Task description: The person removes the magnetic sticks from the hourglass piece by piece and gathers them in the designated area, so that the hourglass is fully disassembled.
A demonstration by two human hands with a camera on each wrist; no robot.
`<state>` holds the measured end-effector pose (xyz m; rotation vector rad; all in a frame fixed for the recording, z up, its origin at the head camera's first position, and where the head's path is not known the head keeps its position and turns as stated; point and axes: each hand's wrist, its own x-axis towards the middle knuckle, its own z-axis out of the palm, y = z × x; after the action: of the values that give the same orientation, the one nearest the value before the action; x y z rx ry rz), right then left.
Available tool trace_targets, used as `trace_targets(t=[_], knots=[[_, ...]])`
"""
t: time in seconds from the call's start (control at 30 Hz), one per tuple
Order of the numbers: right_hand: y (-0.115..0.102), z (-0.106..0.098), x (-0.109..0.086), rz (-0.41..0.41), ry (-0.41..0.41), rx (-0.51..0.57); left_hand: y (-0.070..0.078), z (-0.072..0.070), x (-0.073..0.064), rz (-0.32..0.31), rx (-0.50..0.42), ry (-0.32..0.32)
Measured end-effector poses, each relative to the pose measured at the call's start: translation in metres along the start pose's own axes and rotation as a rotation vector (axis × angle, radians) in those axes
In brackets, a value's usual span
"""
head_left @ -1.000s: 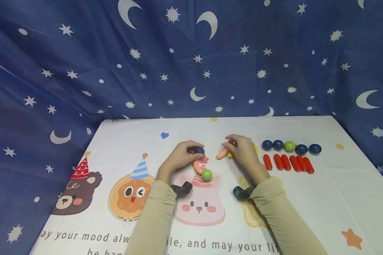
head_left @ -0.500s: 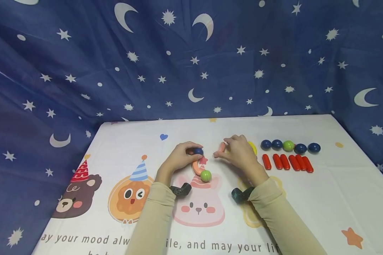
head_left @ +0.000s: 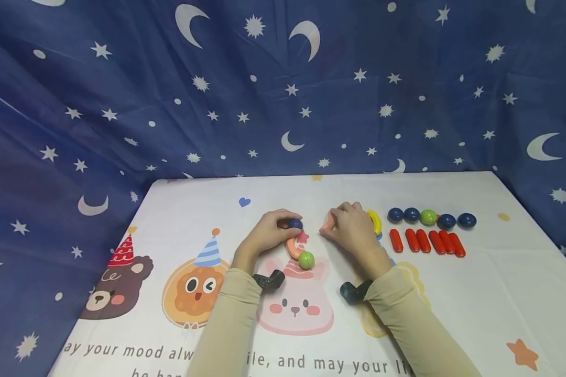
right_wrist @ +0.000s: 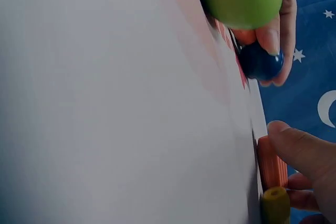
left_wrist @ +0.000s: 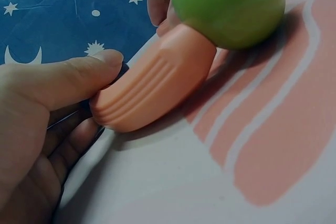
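Note:
My left hand (head_left: 269,233) pinches a dark blue egg-shaped piece (head_left: 295,224) between thumb and fingers. Just below it a peach-coloured curved, ridged piece (left_wrist: 152,85) lies on the cloth, its near end by a green ball (head_left: 306,259). In the left wrist view, the thumb lies close along that curved piece. To the right, my right hand (head_left: 355,230) holds a second peach-coloured ridged piece (right_wrist: 272,163), thumb on one side and fingers on the other. A yellow piece (right_wrist: 275,205) touches its end in the right wrist view; the hand hides it in the head view.
A yellow curved piece (head_left: 374,222) lies just beyond the right hand. Farther right stands a row of blue egg-shaped pieces (head_left: 412,214) with a green ball (head_left: 428,217) among them. Several red sticks (head_left: 423,241) lie below that row. A starry blue curtain (head_left: 283,104) hangs behind.
My right hand's thumb and fingers spread apart around the peach-coloured piece, then drew together on it. The left hand has kept its place with the blue piece.

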<state>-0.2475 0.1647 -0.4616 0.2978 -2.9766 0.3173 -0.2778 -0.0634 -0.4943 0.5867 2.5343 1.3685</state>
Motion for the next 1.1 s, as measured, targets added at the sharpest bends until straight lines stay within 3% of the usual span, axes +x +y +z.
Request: trace_targets(t=[0.2, 0.3, 0.47, 0.53, 0.77, 1.1], knots=[[0.000, -0.011, -0.001, 0.003, -0.042, 0.004, 0.002, -0.001, -0.001, -0.005, 0.008, 0.005], [-0.011, -0.026, -0.006, -0.059, -0.091, 0.059, 0.004, -0.002, -0.001, -0.005, -0.002, -0.009], [-0.043, -0.042, -0.023, -0.186, -0.316, 0.192, 0.006, -0.006, -0.003, 0.003, -0.012, -0.068], [-0.052, -0.040, -0.029, -0.187, -0.376, 0.204, 0.007, -0.008, -0.004, 0.006, -0.015, -0.098], [-0.058, -0.023, -0.038, -0.179, -0.337, 0.223, 0.008, -0.012, -0.007, 0.016, -0.024, -0.187], [-0.049, -0.020, -0.033, -0.245, -0.410, 0.358, 0.006, -0.013, -0.007, 0.041, 0.009, -0.168]])
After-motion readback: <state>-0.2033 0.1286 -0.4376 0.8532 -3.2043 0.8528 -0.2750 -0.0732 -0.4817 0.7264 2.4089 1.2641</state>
